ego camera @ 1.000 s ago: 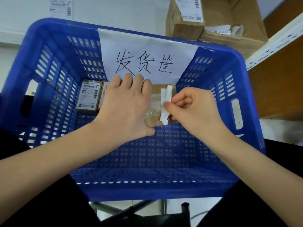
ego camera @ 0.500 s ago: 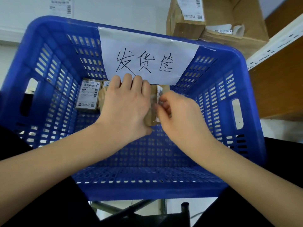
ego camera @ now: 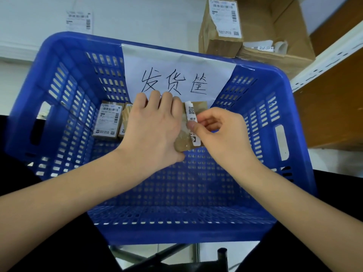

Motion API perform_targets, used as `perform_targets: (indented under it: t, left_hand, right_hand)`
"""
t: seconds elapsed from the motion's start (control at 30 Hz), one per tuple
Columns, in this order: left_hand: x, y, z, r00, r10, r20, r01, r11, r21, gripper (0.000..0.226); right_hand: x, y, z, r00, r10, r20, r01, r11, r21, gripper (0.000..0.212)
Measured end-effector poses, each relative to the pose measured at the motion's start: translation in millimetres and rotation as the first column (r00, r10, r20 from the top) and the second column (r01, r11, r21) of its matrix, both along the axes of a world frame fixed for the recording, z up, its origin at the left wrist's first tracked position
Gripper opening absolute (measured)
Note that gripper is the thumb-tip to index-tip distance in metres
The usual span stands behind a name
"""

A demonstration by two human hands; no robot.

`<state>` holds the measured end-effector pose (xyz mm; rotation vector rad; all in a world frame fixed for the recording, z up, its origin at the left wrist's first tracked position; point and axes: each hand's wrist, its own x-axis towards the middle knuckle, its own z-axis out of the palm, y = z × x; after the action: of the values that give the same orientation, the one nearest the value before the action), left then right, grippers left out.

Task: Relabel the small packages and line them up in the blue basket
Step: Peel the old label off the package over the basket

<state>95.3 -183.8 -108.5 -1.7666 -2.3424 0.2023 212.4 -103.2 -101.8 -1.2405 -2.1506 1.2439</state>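
Mid-relabel inside the blue basket (ego camera: 59, 61): left hand (ego camera: 153, 130) spread flat on the package (ego camera: 183, 142), right hand (ego camera: 220, 132) pinching the label (ego camera: 193, 122). Next, probably press it down flat.

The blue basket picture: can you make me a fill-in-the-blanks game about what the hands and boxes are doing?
1. The left hand lies flat on a small brown package inside the ____ basket.
2. The right hand pinches a white ____ with printed codes on it.
3. A labelled package lies by the basket's ____ wall.
4. The handwritten paper sign hangs on the basket's ____ wall.

Missing words: blue; label; left; far
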Motion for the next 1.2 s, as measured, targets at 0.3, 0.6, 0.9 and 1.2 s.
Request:
perform_targets:
  t: [0.3,0.6,0.9,1.2]
  left_hand:
    - [-1,0,1,0.995,0.013,0.100,-0.014,1.000,0.006,0.097]
    - [9,2,12,0.988,0.032,0.154,-0.056,0.987,0.152,0.091]
    - [24,12,28,0.991,0.061,0.120,-0.085,0.976,0.200,0.094]
    - [39,41,53,0.998,0.007,0.068,-0.018,0.987,0.160,0.089]
  right_hand:
    - [9,12,19,0.997,0.057,-0.053,-0.059,0.998,-0.034,0.016]
    - [15,15,28,0.996,0.082,-0.032,-0.078,0.993,0.093,0.012]
    - [21,11,48,0.931,0.089,0.353,-0.282,0.790,0.545,0.018]
    - [35,37,72,0.974,0.033,0.226,-0.106,0.941,0.320,0.021]
